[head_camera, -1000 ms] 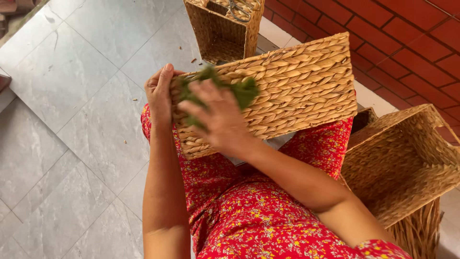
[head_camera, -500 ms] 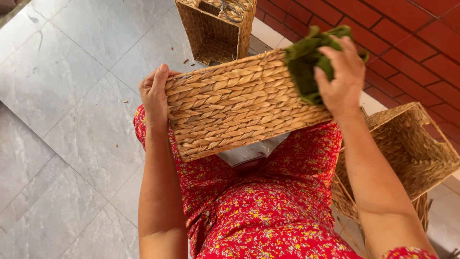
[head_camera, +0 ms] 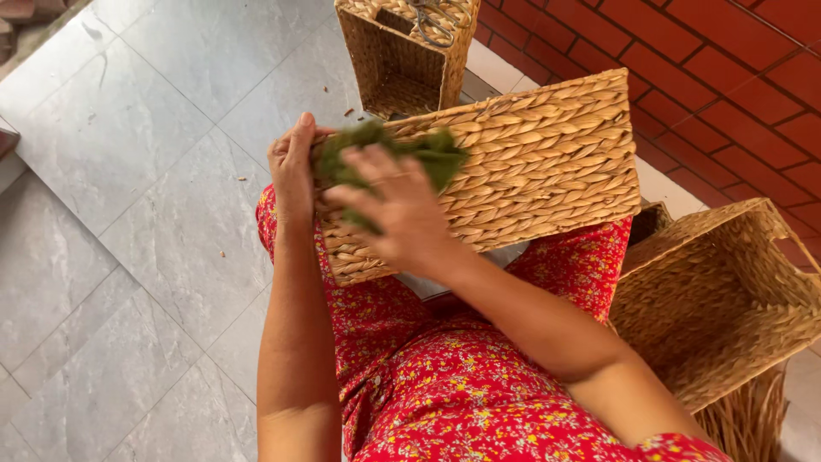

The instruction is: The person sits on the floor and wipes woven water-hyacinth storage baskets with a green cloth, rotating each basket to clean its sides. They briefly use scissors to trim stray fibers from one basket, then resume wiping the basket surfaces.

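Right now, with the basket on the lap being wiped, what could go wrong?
The woven basket is steadied only by the left hand at one end; it could tip off the lap. The green cloth under the right hand might snag on the weave. The open basket beside the knee could get knocked.

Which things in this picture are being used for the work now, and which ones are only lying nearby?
In use:
- woven basket on the lap
- green cloth pressed on the woven basket
- right hand on the green cloth
- left hand gripping the woven basket's end

Lying nearby:
- open basket at the right
- small basket on the tiled floor
- brick wall
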{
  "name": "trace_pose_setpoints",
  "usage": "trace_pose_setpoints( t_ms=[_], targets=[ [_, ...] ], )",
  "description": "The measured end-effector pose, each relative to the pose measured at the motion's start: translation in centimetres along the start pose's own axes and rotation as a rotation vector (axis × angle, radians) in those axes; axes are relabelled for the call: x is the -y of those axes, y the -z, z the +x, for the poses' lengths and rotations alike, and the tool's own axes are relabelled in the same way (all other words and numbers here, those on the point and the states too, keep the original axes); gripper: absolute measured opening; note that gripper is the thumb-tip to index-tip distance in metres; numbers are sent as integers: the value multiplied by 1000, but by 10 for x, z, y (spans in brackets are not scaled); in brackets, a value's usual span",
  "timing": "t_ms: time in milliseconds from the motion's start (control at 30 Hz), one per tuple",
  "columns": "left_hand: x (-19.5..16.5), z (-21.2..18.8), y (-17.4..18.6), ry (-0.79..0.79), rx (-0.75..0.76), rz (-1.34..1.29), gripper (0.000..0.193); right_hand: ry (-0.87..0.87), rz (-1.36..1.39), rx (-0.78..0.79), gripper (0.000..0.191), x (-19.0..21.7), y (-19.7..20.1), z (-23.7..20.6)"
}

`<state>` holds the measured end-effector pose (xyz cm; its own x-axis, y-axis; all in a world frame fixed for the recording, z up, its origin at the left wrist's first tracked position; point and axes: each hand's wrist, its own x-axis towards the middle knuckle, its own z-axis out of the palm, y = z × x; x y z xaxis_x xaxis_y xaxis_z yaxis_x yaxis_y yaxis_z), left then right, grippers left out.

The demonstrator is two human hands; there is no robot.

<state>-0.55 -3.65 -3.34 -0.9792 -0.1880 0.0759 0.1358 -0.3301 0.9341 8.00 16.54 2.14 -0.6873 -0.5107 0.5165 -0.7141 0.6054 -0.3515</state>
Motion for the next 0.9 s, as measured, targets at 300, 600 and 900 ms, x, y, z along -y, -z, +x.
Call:
trace_pose_setpoints(
  t_ms=[300,600,900],
  targets=[
    [7,2,1,-50,9,66,39,42,-183,-49,46,-77,39,-15],
    [8,0,-1,-52,-17,74,40,-528,-150,-361,28,-183,147,-145],
    [8,-1,6,-49,-26,67,40,-331,32,-169,10,-44,61,-110]
  ],
)
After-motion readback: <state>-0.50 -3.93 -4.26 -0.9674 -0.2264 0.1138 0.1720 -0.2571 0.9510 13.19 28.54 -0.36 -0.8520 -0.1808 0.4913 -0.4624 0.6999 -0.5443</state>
